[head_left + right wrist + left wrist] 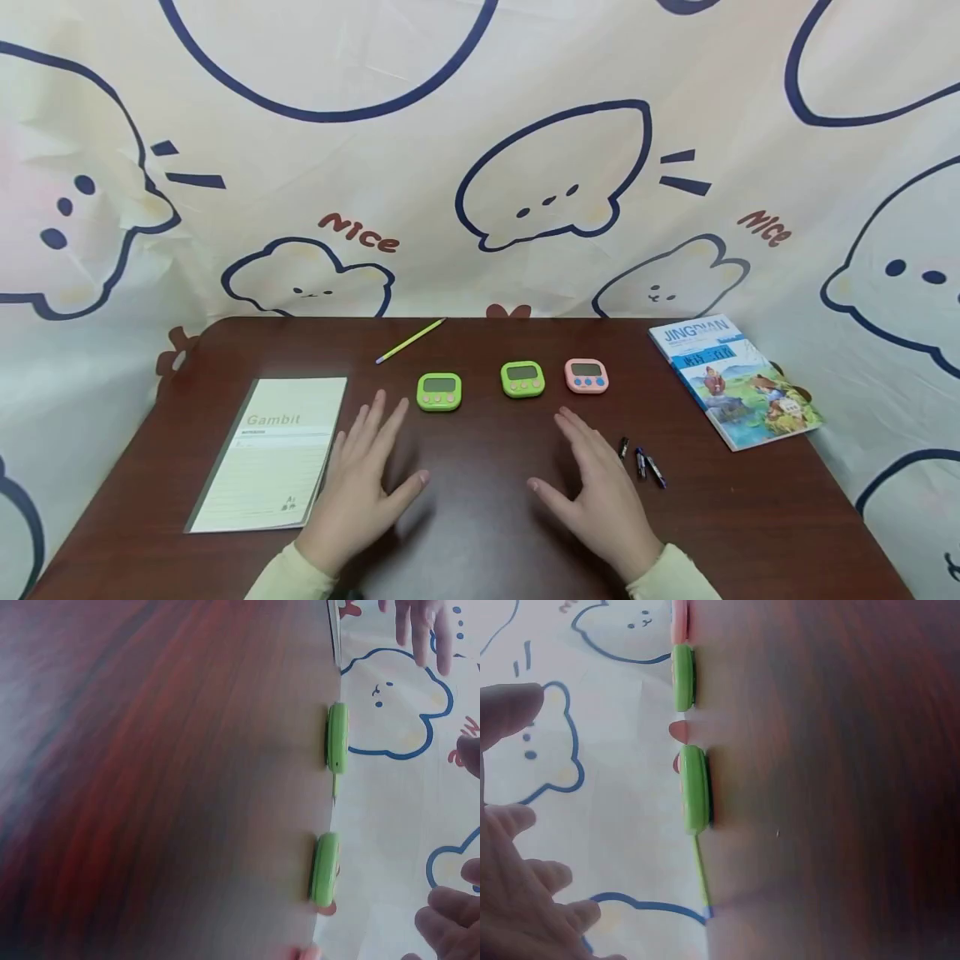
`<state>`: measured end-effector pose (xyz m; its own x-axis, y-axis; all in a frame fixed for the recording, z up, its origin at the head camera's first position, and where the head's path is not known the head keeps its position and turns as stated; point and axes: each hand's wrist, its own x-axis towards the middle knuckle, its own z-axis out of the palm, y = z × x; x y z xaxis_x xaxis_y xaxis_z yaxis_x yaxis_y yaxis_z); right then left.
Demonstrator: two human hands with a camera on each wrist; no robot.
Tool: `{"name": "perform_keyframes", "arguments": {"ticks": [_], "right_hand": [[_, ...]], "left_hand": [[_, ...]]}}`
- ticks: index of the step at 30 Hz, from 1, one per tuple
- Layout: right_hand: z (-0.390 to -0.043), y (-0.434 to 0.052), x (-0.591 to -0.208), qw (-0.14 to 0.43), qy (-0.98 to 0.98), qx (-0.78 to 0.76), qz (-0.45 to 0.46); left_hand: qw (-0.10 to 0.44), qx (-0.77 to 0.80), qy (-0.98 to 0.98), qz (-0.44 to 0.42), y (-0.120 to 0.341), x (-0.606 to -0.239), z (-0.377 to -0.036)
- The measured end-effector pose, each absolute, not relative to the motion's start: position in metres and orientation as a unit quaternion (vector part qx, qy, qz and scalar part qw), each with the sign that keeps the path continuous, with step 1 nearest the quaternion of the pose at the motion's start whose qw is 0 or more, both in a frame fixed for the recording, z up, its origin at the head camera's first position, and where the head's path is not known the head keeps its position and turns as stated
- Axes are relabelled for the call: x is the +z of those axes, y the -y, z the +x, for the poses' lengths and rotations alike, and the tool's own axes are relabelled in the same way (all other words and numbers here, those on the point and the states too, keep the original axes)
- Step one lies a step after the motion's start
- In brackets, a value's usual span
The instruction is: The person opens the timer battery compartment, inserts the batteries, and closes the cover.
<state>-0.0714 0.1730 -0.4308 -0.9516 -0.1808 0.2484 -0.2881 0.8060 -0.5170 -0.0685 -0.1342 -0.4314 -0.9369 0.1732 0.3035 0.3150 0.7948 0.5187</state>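
Note:
My left hand (pixel 362 479) is held over the table with fingers spread and nothing in it, overlapping the right edge of a Gambit notebook (pixel 273 454) in the head view. A green digital timer (pixel 439 392) lies just beyond its fingertips. My right hand (pixel 596 496), fingers also extended and holding nothing, is nearest to a pink timer (pixel 587 376) and a second green timer (pixel 522 379) in front of it. Both green timers also show edge-on in the left wrist view, the nearer green timer (pixel 695 789) standing out from the table surface.
A yellow-green pencil (pixel 411 341) lies at the table's back edge. Right of the right hand are several small dark pen-like pieces (pixel 649 467). A picture-covered book (pixel 735 382) lies at the far right of the brown table (pixel 480 533). A cartoon-printed cloth (pixel 420 183) hangs behind.

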Motion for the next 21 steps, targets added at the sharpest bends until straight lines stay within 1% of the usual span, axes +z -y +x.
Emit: {"name": "perform_keyframes", "arguments": {"ticks": [5, 9, 14, 21], "right_hand": [[-0.079, -0.162, -0.434, 0.114, 0.932, 0.31, 0.145], [-0.089, -0.154, -0.441, 0.112, 0.925, 0.333, 0.147], [-0.105, -0.143, -0.45, 0.08, 0.913, 0.374, 0.146], [-0.135, -0.124, -0.459, 0.024, 0.901, 0.41, 0.144]], "left_hand": [[0.106, -0.351, 0.923, -0.116, 0.132, -0.436, -0.079], [0.097, -0.401, 0.905, -0.107, 0.131, -0.442, -0.088], [0.078, -0.44, 0.891, -0.081, 0.13, -0.45, -0.101], [0.025, -0.458, 0.888, -0.038, 0.129, -0.457, -0.122]]}}
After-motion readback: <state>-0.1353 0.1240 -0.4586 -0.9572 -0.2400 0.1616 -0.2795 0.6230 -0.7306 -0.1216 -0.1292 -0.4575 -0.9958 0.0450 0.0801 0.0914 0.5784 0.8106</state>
